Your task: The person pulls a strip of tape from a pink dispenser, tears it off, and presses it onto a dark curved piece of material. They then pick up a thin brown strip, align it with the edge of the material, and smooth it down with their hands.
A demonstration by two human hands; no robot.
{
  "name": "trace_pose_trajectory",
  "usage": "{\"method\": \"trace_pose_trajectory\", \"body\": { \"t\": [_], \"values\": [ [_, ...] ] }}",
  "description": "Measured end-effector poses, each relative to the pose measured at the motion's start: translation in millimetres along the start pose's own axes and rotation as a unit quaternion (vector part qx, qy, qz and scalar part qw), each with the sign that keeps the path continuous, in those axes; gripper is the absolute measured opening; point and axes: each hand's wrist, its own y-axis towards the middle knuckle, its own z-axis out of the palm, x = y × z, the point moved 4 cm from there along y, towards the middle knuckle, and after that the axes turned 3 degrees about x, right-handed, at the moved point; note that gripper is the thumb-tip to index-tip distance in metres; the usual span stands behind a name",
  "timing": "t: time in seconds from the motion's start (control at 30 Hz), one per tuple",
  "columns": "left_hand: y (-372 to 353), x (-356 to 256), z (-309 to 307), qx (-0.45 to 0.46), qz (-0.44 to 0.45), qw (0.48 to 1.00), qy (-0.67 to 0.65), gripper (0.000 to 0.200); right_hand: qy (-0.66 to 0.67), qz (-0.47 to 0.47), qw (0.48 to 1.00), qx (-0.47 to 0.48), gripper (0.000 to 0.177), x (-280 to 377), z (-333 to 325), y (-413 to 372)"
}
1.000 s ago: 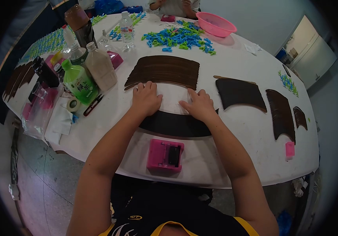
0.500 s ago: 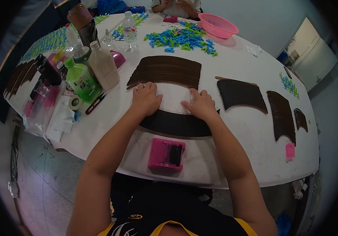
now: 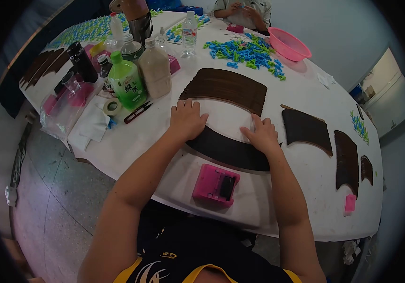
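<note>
- My left hand lies flat, palm down, with the fingers stretched out and a little apart. It grips nothing, and the fingertips rest on the left end of a white curved sheet.
- My right hand is flat too, fingers extended and unclenched, pressing on the sheet's right end.
- The white sheet spans the gap between the two sets of fingers.
- Under both palms lies a dark curved strip, its arc running from one wrist to the other.
- Just past the fingertips sits a fan of dark brown slats. I cannot tell whether it touches the sheet's far edge.
- Behind the wrists, towards me, a pink box with a black slot sits on the white table.
- Outward of the right fingers lie more dark curved pieces.
- Outward of the left fingers stand a green bottle and a tape roll.
- Far beyond the fingertips are a pile of blue and green clips, a pink basket and another person's hands.
</note>
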Motion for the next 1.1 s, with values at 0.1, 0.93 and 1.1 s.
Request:
{"method": "trace_pose_trajectory", "body": {
  "t": [0.1, 0.93, 1.1],
  "values": [
    [1, 1, 1, 0.0, -0.002, 1.0, -0.001, 0.051, 0.0, 0.004, 1.0, 0.007, 0.08, 2, -2, -1],
    [-20, 29, 2, -0.032, 0.061, 0.983, -0.173, 0.041, 0.163, -0.297, 0.927, -0.159, 0.025, -15, -31, -139],
    [-48, 28, -5, -0.093, 0.112, 0.962, -0.229, 0.033, 0.065, -0.326, 0.917, -0.222, 0.016, -36, -11, -155]
  ]
}}
